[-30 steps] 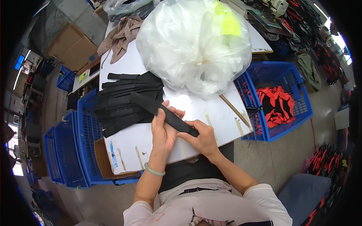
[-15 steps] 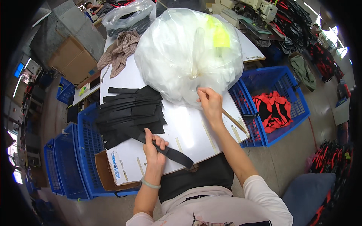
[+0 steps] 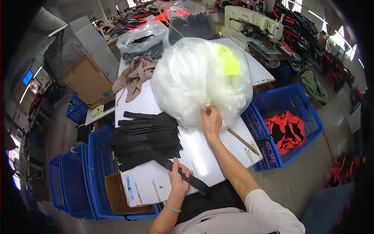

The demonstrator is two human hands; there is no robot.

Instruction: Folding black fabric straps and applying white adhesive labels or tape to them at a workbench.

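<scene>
The left hand (image 3: 180, 178) is closed around a black strap (image 3: 177, 171), which lies slantwise across the near edge of the white table (image 3: 202, 156), running from 10 o'clock to 4 o'clock. At the strap's 10 o'clock end sits a pile of black strips (image 3: 146, 136). The right hand (image 3: 211, 121) reaches toward 12 o'clock, fingers pinching the lower fold of the clear bag (image 3: 202, 84). A blue crate (image 3: 288, 124) with red cloth stands at 3 o'clock.

Black strips (image 3: 146, 136) on a white table (image 3: 212, 156), a clear whitish bag (image 3: 200, 80), blue crates (image 3: 286, 117) holding red-orange cloth (image 3: 286, 130).
</scene>
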